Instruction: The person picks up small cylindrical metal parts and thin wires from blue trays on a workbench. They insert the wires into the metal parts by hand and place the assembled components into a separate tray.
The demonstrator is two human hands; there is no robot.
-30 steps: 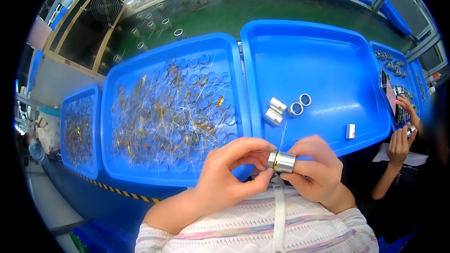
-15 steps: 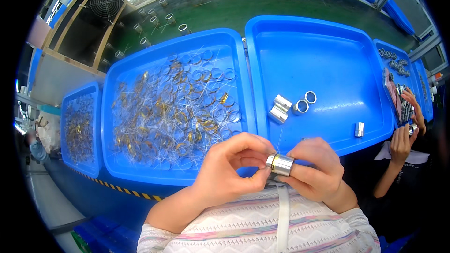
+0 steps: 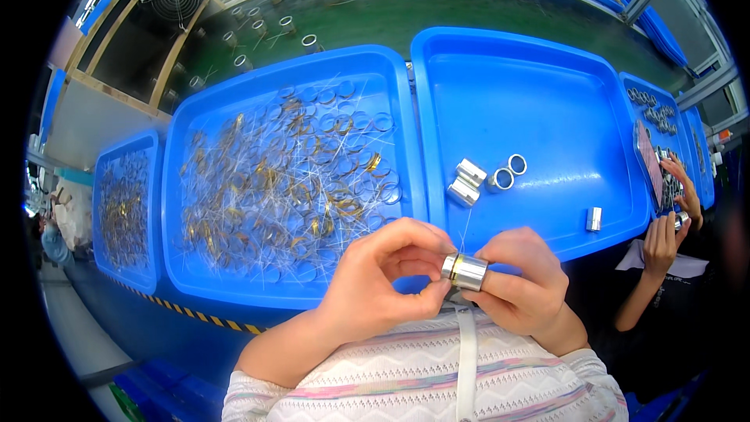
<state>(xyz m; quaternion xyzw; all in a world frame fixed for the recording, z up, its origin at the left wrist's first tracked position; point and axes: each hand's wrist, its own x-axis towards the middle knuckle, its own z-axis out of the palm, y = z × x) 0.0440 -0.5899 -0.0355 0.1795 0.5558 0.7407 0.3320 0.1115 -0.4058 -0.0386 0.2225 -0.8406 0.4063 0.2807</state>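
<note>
Left hand point(image 3: 383, 285) and right hand point(image 3: 519, 289) both pinch 1 silver metal sleeve point(image 3: 466, 272) above the blue tray point(image 3: 539, 86).

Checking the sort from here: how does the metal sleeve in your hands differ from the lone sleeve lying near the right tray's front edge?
The held sleeve lies sideways, pinched between the left hand and right hand; the lone sleeve rests untouched on the right tray. The held sleeve shows a gold-coloured band at its left end and a thin wire rising from it; the lone sleeve looks plain silver. Both are short, shiny metal cylinders.
</note>
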